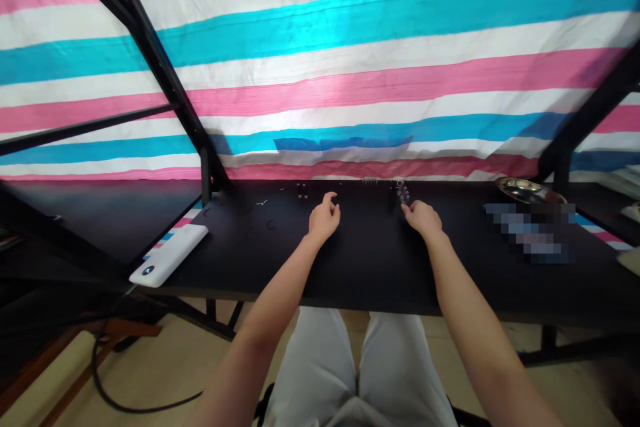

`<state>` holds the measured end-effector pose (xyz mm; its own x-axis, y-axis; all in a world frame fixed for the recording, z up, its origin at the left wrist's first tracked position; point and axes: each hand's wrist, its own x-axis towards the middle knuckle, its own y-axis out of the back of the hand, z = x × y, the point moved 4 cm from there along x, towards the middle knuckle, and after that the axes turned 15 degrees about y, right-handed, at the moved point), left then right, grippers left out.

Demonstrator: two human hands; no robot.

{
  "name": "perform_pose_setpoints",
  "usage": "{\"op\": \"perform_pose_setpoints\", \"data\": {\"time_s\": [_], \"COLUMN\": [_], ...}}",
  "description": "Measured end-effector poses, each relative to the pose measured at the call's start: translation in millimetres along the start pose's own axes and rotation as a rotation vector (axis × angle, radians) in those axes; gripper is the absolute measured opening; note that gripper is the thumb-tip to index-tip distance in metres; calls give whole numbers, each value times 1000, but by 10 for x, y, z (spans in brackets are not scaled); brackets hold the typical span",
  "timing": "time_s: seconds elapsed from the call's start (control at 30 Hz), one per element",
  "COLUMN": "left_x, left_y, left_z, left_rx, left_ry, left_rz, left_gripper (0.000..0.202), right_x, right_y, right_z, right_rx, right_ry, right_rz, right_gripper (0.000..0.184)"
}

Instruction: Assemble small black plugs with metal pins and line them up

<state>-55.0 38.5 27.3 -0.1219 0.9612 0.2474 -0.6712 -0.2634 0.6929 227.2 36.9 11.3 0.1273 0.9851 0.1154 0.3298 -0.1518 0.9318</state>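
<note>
Two bare forearms stretched forward, hands apart.

The left hand [324, 219] is loosely curled, thumb raised, fingers bent inward. The right hand [423, 217] lies palm down, its fingers pinched together at the tips. Both wrists are straight, elbows low near the lap.

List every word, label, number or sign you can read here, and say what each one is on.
None can be read.
White device at the table edge: one dark round mark, no letters legible.
Pixelated patch near the metal dish: blurred, unreadable.
Small items by the right hand and left hand: too small to show any text.
Striped sheet: no print.
</note>
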Motion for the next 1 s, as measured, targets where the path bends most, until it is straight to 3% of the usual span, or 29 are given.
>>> {"op": "perform_pose_setpoints", "data": {"time_s": [0.13,0.23,0.43,0.63,0.8,0.93,1.0], "left_x": [198,358,546,639,657,561,457], "left_y": [225,357,437,426,421,257,149], "left_z": [-195,-341,-390,-394,-447,-387,-270], "left_rx": [90,225,506,554,251,-427,-714], "left_ry": [218,307,268,173,156,281,260], "left_rz": [20,-15,-47,-20,83,-73,-175], "left_gripper": [72,83,72,53,22,14,19], "right_x": [-41,-64,-92,-100,-112,-142,-167], "right_y": [142,225,244,206,217,213,178], "right_z": [-98,-148,-203,-266,-274,-373,-489], "right_rx": [6,16,13,50,114,312,513], "right_ry": [-3,2,94,238,293,408,516], "right_rz": [89,197,326,356,419,509,549], "right_gripper": [47,50,47,45,43,35,28]}}
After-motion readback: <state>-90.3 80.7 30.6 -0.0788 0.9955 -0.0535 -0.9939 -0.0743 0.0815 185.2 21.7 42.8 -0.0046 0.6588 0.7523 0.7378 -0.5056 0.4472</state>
